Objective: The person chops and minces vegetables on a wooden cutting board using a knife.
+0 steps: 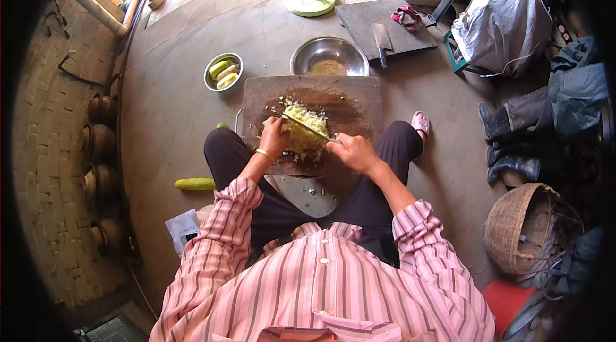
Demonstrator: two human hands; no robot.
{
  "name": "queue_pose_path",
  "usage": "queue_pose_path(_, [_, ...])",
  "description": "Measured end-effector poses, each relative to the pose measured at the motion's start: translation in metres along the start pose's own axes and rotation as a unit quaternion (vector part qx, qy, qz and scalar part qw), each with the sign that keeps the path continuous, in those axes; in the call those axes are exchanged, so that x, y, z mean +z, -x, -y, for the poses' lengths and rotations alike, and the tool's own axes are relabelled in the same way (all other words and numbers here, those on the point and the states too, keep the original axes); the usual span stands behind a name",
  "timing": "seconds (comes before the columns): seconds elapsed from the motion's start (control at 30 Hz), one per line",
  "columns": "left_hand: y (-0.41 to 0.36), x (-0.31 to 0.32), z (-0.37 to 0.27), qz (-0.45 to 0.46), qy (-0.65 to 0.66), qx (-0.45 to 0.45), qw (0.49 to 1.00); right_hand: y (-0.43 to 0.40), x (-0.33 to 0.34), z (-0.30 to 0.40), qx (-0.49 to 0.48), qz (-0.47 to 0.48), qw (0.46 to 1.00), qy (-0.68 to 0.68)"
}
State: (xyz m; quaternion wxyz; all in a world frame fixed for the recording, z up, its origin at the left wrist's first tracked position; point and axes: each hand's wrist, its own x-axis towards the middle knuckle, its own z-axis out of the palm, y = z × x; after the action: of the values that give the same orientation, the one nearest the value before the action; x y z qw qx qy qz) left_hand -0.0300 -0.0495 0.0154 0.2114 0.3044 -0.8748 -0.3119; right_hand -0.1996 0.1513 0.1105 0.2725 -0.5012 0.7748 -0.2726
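Observation:
My right hand (355,153) grips the handle of a knife (308,128), whose blade slants up and left across a wooden chopping board (361,116). Against the blade's far end, my left hand (275,139) has its fingers curled; a gold-coloured bangle circles that wrist. Finely chopped, pale yellow-green vegetable (309,118) is heaped along both sides of the blade. Loose bits are scattered over the dark, wet-looking middle of the board. The board lies between my knees, its support mostly hidden beneath it.
Beyond the board stands a steel basin (329,53) with some liquid in it. A small bowl (224,72) holds peeled vegetable pieces. A cleaver (382,40) and a red cloth (407,18) lie on a dark slab (356,19). By my left knee lies a long green vegetable (195,183). A wicker basket (517,229) sits right.

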Motion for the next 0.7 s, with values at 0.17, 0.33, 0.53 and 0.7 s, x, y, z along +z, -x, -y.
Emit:
queue_pose_path(0.17, [0.031,-0.011,0.034,-0.1,0.042,-0.065,0.992,0.04,0.022,0.012,-0.011,0.0,0.999,-0.034])
queue_pose_path(0.33, [0.02,-0.02,0.066,-0.083,0.023,-0.189,0.978,0.054,0.036,-0.003,0.011,0.081,0.996,-0.021])
queue_pose_path(0.53, [-0.007,0.001,0.082,-0.026,0.051,-0.263,0.963,0.027,0.028,-0.015,-0.006,0.1,0.995,0.026])
queue_pose_path(0.7, [-0.044,0.012,0.044,0.061,0.119,-0.259,0.957,0.011,0.008,-0.037,0.01,0.038,0.995,0.088])
